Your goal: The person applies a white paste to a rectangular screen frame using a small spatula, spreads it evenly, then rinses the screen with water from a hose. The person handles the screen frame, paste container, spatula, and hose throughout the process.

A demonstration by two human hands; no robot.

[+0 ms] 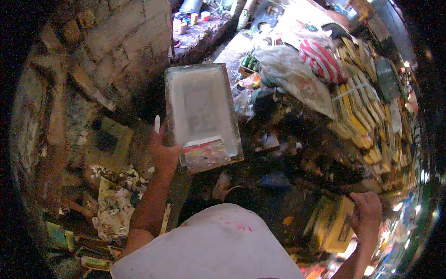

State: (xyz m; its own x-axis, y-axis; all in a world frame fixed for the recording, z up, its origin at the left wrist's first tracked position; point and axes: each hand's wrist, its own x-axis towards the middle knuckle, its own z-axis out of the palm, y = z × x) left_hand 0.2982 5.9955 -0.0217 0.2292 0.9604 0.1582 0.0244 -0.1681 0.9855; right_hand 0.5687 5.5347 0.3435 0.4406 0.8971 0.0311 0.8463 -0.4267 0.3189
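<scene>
My left hand [163,148] grips the left edge of a silk-screen frame [205,104], which I hold up and slightly tilted in front of me. Its pale mesh shows a faint darker rectangle, and red and white smears lie across its near end. Something white wraps one finger of that hand. At lower right, my right hand [368,210] closes on the upper corner of a yellow frame [340,223] standing among others like it. Motion smears those frames, and the fingertips are partly hidden.
Stacked yellow-edged frames [357,109] fill the right side, beside a grey sack [292,76] and a red-and-white striped bundle [321,59]. Small pots [194,18] stand on a ledge at the back. Another frame [108,143] leans at left, above a paint-stained board [113,209].
</scene>
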